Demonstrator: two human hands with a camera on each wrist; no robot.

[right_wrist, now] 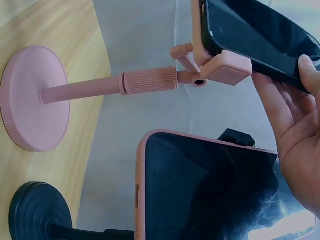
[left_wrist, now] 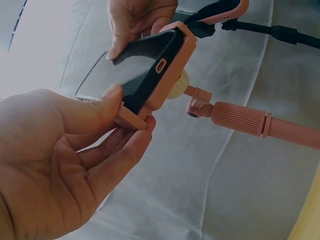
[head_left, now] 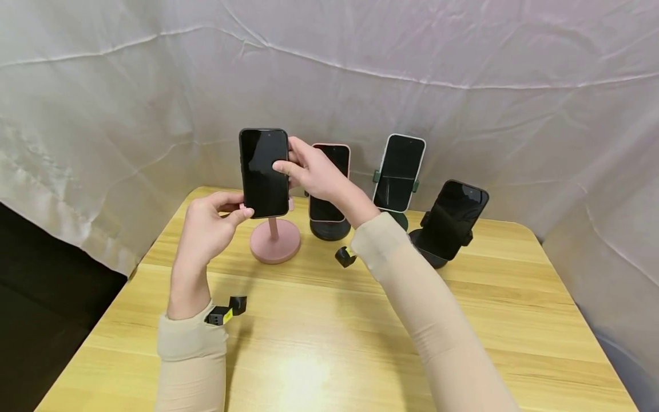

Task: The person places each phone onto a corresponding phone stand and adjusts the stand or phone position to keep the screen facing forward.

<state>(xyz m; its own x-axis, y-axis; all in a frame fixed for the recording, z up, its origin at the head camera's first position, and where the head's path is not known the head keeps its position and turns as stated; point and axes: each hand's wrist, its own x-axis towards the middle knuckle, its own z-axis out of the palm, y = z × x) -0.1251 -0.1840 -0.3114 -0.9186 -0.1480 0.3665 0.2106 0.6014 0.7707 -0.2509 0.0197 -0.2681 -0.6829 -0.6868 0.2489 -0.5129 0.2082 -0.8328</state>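
Observation:
A black smartphone (head_left: 265,173) sits upright in the clamp of a pink phone stand (head_left: 275,241), screen facing me. My left hand (head_left: 208,226) grips the clamp's side arm at the phone's lower left corner, thumb at the screen's edge. In the left wrist view, the pink clamp (left_wrist: 175,67) runs along the phone's bottom edge beside the charging port. My right hand (head_left: 316,171) pinches the phone's right edge, thumb on the front and fingers behind. From the right wrist, the clamp's other arm (right_wrist: 230,67) shows against the phone's side.
Right of the pink stand, a pink-rimmed phone (head_left: 329,212) stands on a black base (head_left: 330,230), partly behind my right arm. Farther right are a white-framed phone (head_left: 399,171) in a green holder and a black phone (head_left: 458,217) on a black stand. A grey curtain (head_left: 329,68) hangs behind the wooden table (head_left: 288,320).

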